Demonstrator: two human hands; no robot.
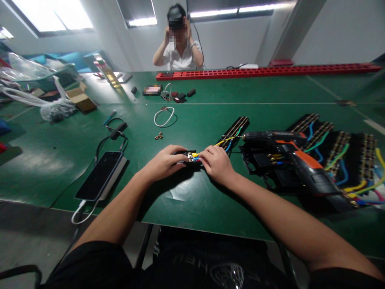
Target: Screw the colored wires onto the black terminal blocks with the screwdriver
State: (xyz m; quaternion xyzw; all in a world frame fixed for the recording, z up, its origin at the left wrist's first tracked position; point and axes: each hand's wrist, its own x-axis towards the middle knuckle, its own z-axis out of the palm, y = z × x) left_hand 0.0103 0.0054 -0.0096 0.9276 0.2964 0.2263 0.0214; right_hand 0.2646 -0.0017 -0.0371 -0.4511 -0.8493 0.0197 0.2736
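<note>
Near the table's front, my left hand (164, 162) is closed around the left end of a short black strip (190, 153) with shiny metal contacts. Yellow and blue wires (196, 155) meet the strip at its right end. The fingers of my right hand (218, 165) are pinched together on these wires, hiding part of them. Just behind that hand lies a longer black strip (236, 129) with brass-coloured rails and coloured wires. A power drill (300, 154) in black and orange rests to the right, its bit pointing left. Several small brass pieces (159, 136) lie beyond my left hand.
More wired black strips (339, 146) are lined up at the right. A phone (100, 174) on a white block, with cables, lies left. Further back are a white cable loop (164, 117), a cardboard box (82, 98), a bottle (108, 72), a red slotted rail (264, 72) and a seated person (182, 56).
</note>
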